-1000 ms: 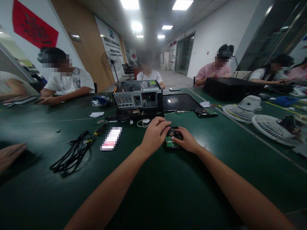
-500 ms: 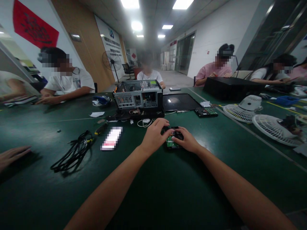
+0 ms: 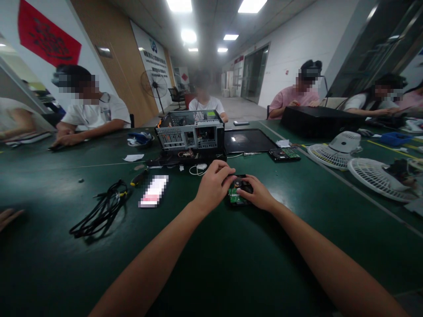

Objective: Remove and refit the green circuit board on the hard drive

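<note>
A small hard drive (image 3: pixel 235 196) with a green circuit board facing up lies on the green table (image 3: pixel 211 255) in front of me. My left hand (image 3: pixel 213 185) curls over its left and far edge, fingers bent down onto it. My right hand (image 3: pixel 257 193) grips its right side, thumb and fingers pinched on top of the board. Both hands cover much of the drive.
An open computer case (image 3: pixel 190 134) stands just beyond the drive, with a black side panel (image 3: pixel 247 140) and a second drive (image 3: pixel 284 154) to its right. Black cables (image 3: pixel 101 211) and a screwdriver (image 3: pixel 139 177) lie left. Fan parts (image 3: pixel 373 174) sit right. Several people sit around; another person's hand (image 3: pixel 8 216) is at far left.
My left fingers shifted slightly on the drive's far edge. The other person's hand at far left has pulled back toward the frame's edge.
</note>
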`<act>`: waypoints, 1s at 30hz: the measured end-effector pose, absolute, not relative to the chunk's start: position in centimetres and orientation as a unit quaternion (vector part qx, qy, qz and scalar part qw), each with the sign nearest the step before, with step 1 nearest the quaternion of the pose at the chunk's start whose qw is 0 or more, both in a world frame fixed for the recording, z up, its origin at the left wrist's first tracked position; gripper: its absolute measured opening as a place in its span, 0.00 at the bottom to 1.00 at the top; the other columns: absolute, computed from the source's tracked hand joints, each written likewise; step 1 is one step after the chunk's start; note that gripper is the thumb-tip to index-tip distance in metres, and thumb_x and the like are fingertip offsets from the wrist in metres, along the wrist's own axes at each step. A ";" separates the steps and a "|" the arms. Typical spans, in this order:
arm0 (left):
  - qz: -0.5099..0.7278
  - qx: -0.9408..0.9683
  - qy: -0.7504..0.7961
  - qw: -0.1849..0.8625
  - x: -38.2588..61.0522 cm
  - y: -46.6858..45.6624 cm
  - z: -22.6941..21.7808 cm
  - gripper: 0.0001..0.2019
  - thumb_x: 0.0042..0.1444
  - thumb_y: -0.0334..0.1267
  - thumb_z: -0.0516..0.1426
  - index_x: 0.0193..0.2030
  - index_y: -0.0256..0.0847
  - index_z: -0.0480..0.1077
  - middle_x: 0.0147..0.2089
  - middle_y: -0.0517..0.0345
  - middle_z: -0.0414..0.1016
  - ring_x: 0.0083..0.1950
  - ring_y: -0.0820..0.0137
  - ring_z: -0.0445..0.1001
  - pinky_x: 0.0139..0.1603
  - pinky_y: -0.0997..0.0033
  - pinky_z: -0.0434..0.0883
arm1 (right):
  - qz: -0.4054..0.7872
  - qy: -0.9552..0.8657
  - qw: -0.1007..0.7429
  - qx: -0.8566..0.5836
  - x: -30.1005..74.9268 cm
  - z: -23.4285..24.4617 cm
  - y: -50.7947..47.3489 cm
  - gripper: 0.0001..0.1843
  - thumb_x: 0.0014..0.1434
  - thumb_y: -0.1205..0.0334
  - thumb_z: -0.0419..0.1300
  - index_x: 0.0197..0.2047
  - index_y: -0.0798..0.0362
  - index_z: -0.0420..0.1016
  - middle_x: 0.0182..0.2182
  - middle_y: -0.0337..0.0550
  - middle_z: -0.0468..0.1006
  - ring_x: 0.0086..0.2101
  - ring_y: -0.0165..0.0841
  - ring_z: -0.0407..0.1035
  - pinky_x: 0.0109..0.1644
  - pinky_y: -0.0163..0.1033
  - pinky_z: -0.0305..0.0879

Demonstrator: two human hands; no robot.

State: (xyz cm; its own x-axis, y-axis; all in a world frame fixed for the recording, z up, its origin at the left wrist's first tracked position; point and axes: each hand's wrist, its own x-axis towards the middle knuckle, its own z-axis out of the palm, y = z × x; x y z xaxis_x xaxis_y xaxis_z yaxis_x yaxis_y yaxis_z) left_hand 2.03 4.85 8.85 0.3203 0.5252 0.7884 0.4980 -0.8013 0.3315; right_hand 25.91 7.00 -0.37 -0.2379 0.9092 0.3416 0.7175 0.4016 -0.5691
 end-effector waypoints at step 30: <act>0.483 0.819 0.308 0.038 2.2 4.2 9.3 0.09 0.64 0.29 0.57 0.50 0.41 0.70 0.53 0.49 0.71 0.54 0.63 0.73 0.56 0.58 0.74 | 0.144 -0.776 0.347 -0.506 26.0 -0.8 7.2 0.32 0.59 0.45 0.66 0.62 0.52 0.70 0.61 0.57 0.70 0.63 0.47 0.64 0.68 0.55 0.59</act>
State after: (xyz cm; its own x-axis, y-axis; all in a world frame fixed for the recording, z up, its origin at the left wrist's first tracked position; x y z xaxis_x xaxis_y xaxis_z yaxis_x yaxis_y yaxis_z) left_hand 2.24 4.21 9.25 0.3439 0.5400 0.7682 0.4672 -0.8080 0.3589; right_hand 25.98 7.17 -0.78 -0.2474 0.8859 0.3923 0.6858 0.4462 -0.5750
